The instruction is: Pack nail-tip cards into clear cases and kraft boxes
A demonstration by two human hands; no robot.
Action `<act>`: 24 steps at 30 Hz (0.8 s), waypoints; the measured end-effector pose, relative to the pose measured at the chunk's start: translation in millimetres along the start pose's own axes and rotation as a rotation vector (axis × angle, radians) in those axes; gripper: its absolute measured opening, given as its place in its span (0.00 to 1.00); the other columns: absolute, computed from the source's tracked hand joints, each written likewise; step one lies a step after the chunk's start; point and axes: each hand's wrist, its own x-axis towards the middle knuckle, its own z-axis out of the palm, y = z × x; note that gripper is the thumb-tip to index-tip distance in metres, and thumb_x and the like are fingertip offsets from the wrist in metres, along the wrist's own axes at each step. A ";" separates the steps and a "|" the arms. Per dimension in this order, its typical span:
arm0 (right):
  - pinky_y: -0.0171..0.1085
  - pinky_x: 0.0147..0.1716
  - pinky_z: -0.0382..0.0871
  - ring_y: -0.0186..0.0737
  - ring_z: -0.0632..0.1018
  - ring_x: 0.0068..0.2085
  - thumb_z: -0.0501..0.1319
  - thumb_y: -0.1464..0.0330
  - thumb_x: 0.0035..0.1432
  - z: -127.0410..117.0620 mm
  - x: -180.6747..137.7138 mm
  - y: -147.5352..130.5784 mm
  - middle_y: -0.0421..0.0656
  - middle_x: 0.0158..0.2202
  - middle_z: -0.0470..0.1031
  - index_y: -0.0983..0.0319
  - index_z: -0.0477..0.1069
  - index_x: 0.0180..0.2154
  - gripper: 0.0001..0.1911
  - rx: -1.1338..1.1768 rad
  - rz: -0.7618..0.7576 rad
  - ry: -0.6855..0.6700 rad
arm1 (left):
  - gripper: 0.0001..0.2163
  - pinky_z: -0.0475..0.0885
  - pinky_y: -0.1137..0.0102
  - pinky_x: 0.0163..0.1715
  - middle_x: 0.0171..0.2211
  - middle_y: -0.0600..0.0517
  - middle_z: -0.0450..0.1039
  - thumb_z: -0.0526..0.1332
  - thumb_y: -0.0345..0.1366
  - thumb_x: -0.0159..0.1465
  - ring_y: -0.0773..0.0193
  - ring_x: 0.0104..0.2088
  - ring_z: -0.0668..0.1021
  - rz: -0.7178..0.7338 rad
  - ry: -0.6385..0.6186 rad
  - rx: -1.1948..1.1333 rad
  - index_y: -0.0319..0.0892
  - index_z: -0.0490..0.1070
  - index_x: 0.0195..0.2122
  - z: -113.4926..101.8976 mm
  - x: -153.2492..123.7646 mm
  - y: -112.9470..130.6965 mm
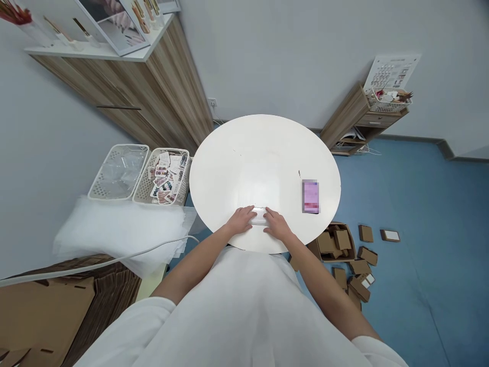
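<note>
A small whitish packet in what looks like clear plastic (pixel 259 216) lies near the front edge of the round white table (pixel 263 135). My left hand (pixel 241 220) holds its left end, with fingers pointing inward. At the opposite end, my right hand (pixel 277 224) grips it the same way. The palms hide both ends, so the packet's full size cannot be made out. To the right on the tabletop rests a phone with a pixelated pink-purple screen (pixel 310 196). A small dark mark (pixel 299 174) shows just above the phone.
Left of the table stand a basket of small printed cards (pixel 168 178) and a basket of clear plastic (pixel 121 171). White wrapping sheets (pixel 126 227) lie over folded cardboard (pixel 49 311). Brown boxes fill a carton (pixel 336 242), and several more boxes (pixel 357 285) litter the floor.
</note>
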 end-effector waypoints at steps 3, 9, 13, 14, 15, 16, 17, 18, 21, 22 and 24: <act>0.46 0.45 0.62 0.50 0.64 0.53 0.64 0.68 0.45 1.4 4.6 2.7 0.49 0.58 0.56 0.59 0.61 0.45 0.23 -0.002 0.004 -0.003 | 0.21 0.59 0.61 0.50 0.58 0.43 0.54 0.61 0.33 0.53 0.54 0.55 0.62 -0.018 -0.004 -0.026 0.43 0.60 0.48 0.8 3.4 -1.9; 0.46 0.47 0.59 0.48 0.67 0.50 0.61 0.68 0.47 -7.2 9.7 -3.6 0.50 0.55 0.61 0.60 0.61 0.43 0.19 -0.059 -0.007 0.008 | 0.21 0.61 0.60 0.48 0.53 0.45 0.61 0.60 0.34 0.51 0.53 0.50 0.66 -0.025 0.026 -0.057 0.43 0.62 0.47 -0.1 8.8 -1.4; 0.45 0.48 0.57 0.47 0.68 0.48 0.60 0.65 0.47 -16.4 2.9 -8.6 0.49 0.50 0.66 0.60 0.62 0.42 0.18 -0.066 -0.059 -0.014 | 0.20 0.62 0.62 0.45 0.45 0.46 0.67 0.61 0.37 0.48 0.53 0.45 0.69 -0.008 0.008 -0.072 0.43 0.63 0.44 -7.7 4.6 1.4; 0.45 0.48 0.56 0.46 0.69 0.47 0.60 0.64 0.47 -18.0 -0.8 -10.4 0.48 0.48 0.68 0.61 0.62 0.41 0.18 -0.062 -0.070 -0.024 | 0.21 0.62 0.62 0.44 0.43 0.47 0.68 0.61 0.38 0.48 0.53 0.44 0.69 0.000 -0.003 -0.079 0.43 0.64 0.44 -9.2 2.1 2.5; 0.44 0.47 0.56 0.46 0.69 0.45 0.59 0.63 0.48 -19.1 -5.3 -12.3 0.48 0.45 0.69 0.61 0.63 0.41 0.17 -0.052 -0.079 -0.035 | 0.21 0.62 0.63 0.43 0.42 0.47 0.69 0.61 0.38 0.47 0.54 0.43 0.70 0.012 -0.015 -0.089 0.43 0.64 0.43 -10.0 -0.9 3.8; 0.44 0.47 0.57 0.45 0.70 0.44 0.59 0.62 0.48 -19.6 -10.3 -14.4 0.47 0.42 0.70 0.61 0.63 0.40 0.16 -0.038 -0.087 -0.046 | 0.21 0.62 0.63 0.43 0.41 0.48 0.69 0.61 0.39 0.46 0.54 0.43 0.70 0.027 -0.027 -0.102 0.43 0.65 0.43 -10.2 -4.4 5.4; 0.44 0.46 0.57 0.44 0.70 0.42 0.58 0.61 0.49 -19.7 -15.6 -16.5 0.46 0.40 0.71 0.61 0.63 0.40 0.16 -0.021 -0.091 -0.055 | 0.20 0.62 0.63 0.43 0.40 0.48 0.70 0.61 0.39 0.46 0.54 0.43 0.70 0.042 -0.037 -0.118 0.43 0.65 0.42 -9.8 -8.1 7.1; 0.43 0.46 0.57 0.44 0.70 0.41 0.57 0.61 0.50 -19.3 -20.8 -18.4 0.45 0.39 0.71 0.61 0.63 0.40 0.16 -0.001 -0.092 -0.061 | 0.20 0.62 0.64 0.43 0.40 0.49 0.70 0.61 0.39 0.47 0.55 0.42 0.70 0.054 -0.047 -0.135 0.44 0.65 0.42 -8.9 -11.7 8.9; 0.43 0.47 0.57 0.43 0.70 0.42 0.55 0.60 0.51 -16.9 -32.3 -22.0 0.45 0.39 0.71 0.61 0.63 0.41 0.16 0.053 -0.086 -0.047 | 0.20 0.61 0.64 0.44 0.40 0.50 0.70 0.60 0.39 0.48 0.56 0.43 0.70 0.045 -0.057 -0.170 0.45 0.65 0.43 -5.9 -20.0 13.7; 0.44 0.47 0.56 0.44 0.70 0.44 0.55 0.60 0.52 -16.3 -34.0 -22.4 0.45 0.40 0.71 0.61 0.63 0.41 0.16 0.063 -0.088 -0.035 | 0.19 0.61 0.64 0.45 0.41 0.50 0.70 0.59 0.39 0.49 0.55 0.44 0.70 0.035 -0.055 -0.174 0.45 0.65 0.44 -5.6 -21.4 14.6; 0.45 0.49 0.55 0.46 0.67 0.49 0.55 0.60 0.52 -16.1 -34.2 -21.8 0.47 0.44 0.70 0.61 0.64 0.41 0.15 0.063 -0.094 -0.003 | 0.19 0.60 0.63 0.47 0.43 0.50 0.70 0.59 0.38 0.50 0.54 0.49 0.67 0.023 -0.045 -0.164 0.46 0.66 0.44 -6.8 -22.3 15.2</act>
